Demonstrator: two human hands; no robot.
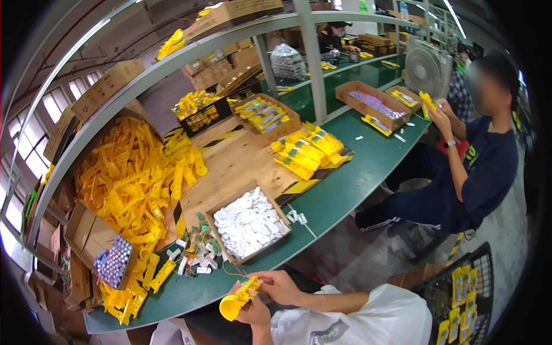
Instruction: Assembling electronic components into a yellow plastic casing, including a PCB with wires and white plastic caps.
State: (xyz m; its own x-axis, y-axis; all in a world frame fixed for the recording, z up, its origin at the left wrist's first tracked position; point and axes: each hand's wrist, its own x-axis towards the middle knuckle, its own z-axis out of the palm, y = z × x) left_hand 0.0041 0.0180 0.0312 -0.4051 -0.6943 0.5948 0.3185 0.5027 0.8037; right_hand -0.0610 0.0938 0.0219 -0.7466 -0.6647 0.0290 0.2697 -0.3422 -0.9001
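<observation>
A yellow plastic housing (231, 307) with a wide rounded end lies in my left hand (254, 315), its fingers wrapped round the narrower body. My right hand (280, 287) closes its fingertips at the upper end of the same housing. Thin reddish wires (234, 271) stick up beside those fingertips; whether they are pinched is too small to tell. Both hands are just off the front edge of the green table (253, 261). Beyond them stands a cardboard box of small white parts (250, 224). Loose white pieces and green wired boards (201, 238) lie to its left.
A big heap of yellow housings (123, 172) fills the left side, with a box of batteries (115, 261) before it. Packed yellow units (310, 150) lie on the right of the wooden board (230, 167). A co-worker (483, 155) sits at right; a black crate (460, 293) stands behind me.
</observation>
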